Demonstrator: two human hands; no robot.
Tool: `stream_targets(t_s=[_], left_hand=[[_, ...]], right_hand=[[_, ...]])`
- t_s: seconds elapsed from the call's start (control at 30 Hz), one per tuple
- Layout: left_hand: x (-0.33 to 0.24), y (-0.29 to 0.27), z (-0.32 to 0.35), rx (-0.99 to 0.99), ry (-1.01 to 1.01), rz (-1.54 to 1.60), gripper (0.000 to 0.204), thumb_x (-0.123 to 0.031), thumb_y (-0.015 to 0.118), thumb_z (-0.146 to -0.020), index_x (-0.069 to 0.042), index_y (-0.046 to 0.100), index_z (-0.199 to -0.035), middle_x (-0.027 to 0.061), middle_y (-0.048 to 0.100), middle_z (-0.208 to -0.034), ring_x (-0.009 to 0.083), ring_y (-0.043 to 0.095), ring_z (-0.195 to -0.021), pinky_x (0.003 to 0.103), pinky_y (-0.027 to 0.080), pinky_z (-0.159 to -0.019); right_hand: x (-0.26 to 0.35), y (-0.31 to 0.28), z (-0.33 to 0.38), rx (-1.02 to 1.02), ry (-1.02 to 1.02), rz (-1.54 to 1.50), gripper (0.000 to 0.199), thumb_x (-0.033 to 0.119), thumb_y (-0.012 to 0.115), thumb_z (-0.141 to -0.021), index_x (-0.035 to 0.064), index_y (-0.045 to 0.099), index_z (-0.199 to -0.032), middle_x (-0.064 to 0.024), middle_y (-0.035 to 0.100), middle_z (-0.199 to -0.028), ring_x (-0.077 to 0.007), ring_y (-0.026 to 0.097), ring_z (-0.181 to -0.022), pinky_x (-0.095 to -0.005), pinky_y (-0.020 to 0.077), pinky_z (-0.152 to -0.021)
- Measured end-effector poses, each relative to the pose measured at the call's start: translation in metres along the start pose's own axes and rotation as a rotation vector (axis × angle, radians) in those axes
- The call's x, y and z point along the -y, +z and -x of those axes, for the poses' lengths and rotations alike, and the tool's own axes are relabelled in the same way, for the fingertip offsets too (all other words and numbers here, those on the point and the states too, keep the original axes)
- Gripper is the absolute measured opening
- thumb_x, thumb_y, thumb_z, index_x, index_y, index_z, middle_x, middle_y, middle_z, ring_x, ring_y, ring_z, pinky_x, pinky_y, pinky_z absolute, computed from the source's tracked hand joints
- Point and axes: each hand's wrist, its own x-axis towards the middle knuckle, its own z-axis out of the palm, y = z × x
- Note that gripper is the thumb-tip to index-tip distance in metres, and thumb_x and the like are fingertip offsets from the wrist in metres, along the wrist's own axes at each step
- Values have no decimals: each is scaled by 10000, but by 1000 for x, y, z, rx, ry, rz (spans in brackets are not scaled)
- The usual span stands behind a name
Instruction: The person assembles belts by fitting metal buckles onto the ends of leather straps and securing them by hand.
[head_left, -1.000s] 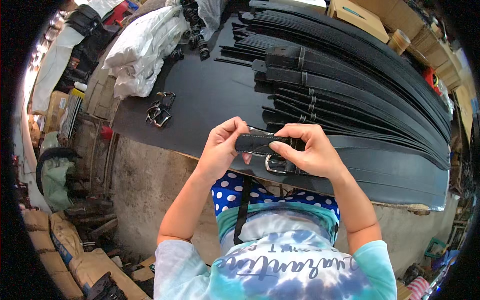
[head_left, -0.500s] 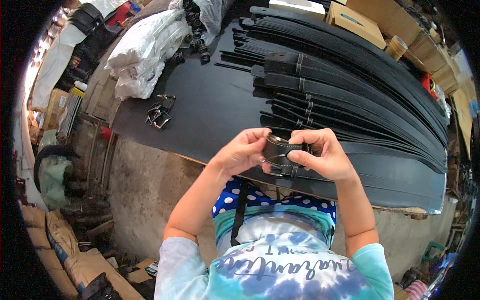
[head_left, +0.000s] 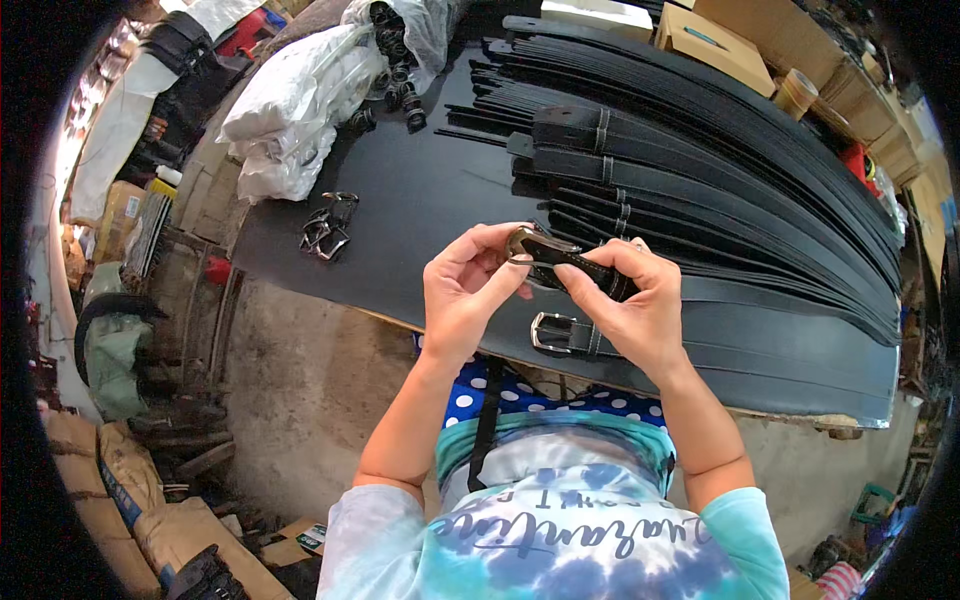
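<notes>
Between my two hands, above the near edge of the table, is a black leather belt end (head_left: 548, 256) with white stitching. My left hand (head_left: 462, 285) pinches the metal buckle (head_left: 519, 243) at its tip, thumb below and fingers behind. My right hand (head_left: 645, 295) is closed on the strap just beside it, thumb on the near face. Fingers hide part of where buckle and strap meet. Below my hands, another belt with a silver buckle (head_left: 552, 332) lies flat on the table. Loose metal buckles (head_left: 328, 228) sit in a small heap to the left.
Many black belt straps (head_left: 690, 150) fan across the dark tabletop (head_left: 400, 210). White plastic bags (head_left: 290, 110) stand at the far left, near a clear bag of black parts (head_left: 405, 100). A cardboard box (head_left: 712, 48) and a tape roll (head_left: 796, 93) are at the far right.
My hands have tilted the belt end, turning the buckle up to the left. My left hand now grips the buckle lower down, and the belt lying beneath is more exposed.
</notes>
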Motion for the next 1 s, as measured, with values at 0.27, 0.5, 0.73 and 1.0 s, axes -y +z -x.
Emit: stream_targets(t_s=[0.27, 0.5, 0.73, 1.0], left_hand=[[4, -8, 4, 122, -78, -42, 129, 12, 675, -827, 13, 689, -956, 24, 609, -911, 69, 563, -747, 201, 491, -647], [4, 7, 1, -139, 429, -608, 102, 0, 719, -781, 14, 695, -878, 66, 674, -911, 102, 585, -719, 231, 480, -637], [15, 17, 5, -127, 625, -845, 135, 12, 686, -804, 27, 685, -938, 118, 696, -919, 133, 612, -750, 234, 477, -656], [27, 8, 4, -179, 573, -899, 124, -27, 644, -856, 8, 666, -973, 118, 694, -881, 153, 654, -735, 247, 502, -669]], right_hand=[[-2, 2, 2, 36, 56, 87, 142, 169, 763, -726, 56, 692, -776, -49, 650, -683, -148, 516, -590, -302, 343, -595], [-12, -6, 0, 184, -19, 115, 208, 218, 746, -745, 47, 658, -825, -86, 656, -752, -244, 564, -630, -323, 402, -659], [-13, -17, 3, 262, 15, 149, 224, 236, 723, -732, 40, 629, -784, -110, 638, -730, -283, 561, -626, -361, 413, -630], [-20, -24, 11, 337, 7, 194, 219, 198, 716, -721, 24, 613, -804, -142, 627, -736, -308, 580, -660, -373, 434, -609]])
